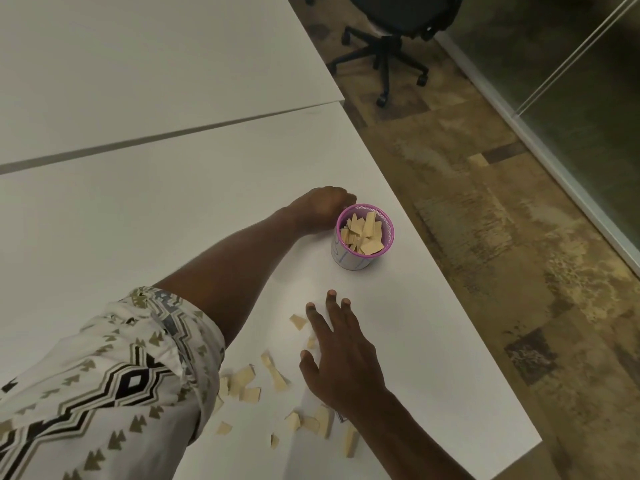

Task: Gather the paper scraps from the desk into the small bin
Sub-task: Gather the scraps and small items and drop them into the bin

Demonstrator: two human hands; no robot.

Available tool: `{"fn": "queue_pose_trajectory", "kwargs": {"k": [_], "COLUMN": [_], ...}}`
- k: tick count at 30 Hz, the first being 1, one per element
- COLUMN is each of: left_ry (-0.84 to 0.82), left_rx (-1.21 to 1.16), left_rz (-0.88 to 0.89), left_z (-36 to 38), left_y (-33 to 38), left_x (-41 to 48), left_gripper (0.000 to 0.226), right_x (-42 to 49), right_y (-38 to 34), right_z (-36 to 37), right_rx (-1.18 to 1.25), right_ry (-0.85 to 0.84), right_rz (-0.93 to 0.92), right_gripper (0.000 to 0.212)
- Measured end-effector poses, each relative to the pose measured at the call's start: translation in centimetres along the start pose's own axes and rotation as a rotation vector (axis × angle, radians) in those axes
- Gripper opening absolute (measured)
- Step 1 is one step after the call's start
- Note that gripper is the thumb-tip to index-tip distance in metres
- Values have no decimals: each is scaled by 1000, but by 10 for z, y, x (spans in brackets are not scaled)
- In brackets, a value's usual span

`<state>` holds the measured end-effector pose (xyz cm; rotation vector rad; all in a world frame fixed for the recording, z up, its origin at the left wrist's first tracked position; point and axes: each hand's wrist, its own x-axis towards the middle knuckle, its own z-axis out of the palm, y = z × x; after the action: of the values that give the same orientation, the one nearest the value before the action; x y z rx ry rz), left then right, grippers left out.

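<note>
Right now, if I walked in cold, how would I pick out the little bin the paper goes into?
Look at the white desk, toward its right edge by the patterned floor. The small bin stands upright there, just right of the left hand and beyond the loose scraps. It is the only cup-shaped thing: pink rim, pale wall, already holding tan paper pieces.
</note>
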<state>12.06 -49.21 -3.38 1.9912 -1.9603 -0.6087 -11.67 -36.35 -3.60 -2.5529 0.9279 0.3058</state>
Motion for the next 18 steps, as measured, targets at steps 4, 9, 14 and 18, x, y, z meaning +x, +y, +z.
{"fn": "queue_pose_trajectory", "kwargs": {"k": [4, 9, 14, 18], "left_ry": [45, 93, 486, 507], "left_rx": [21, -17, -490, -470], "left_rz": [-16, -174, -458, -213], "left_z": [-1, 1, -26, -53], "left_y": [-4, -3, 13, 58], "left_x": [-8, -19, -45, -61], "left_gripper": [15, 12, 18, 13], "right_x": [0, 0, 0, -1], "right_y": [1, 0, -1, -3], "right_z": [1, 0, -4, -9], "right_rx": [-10, -10, -3, 26], "right_ry": [3, -6, -29, -34], "right_rz": [3, 5, 6, -2], "right_gripper": [78, 77, 78, 76]}}
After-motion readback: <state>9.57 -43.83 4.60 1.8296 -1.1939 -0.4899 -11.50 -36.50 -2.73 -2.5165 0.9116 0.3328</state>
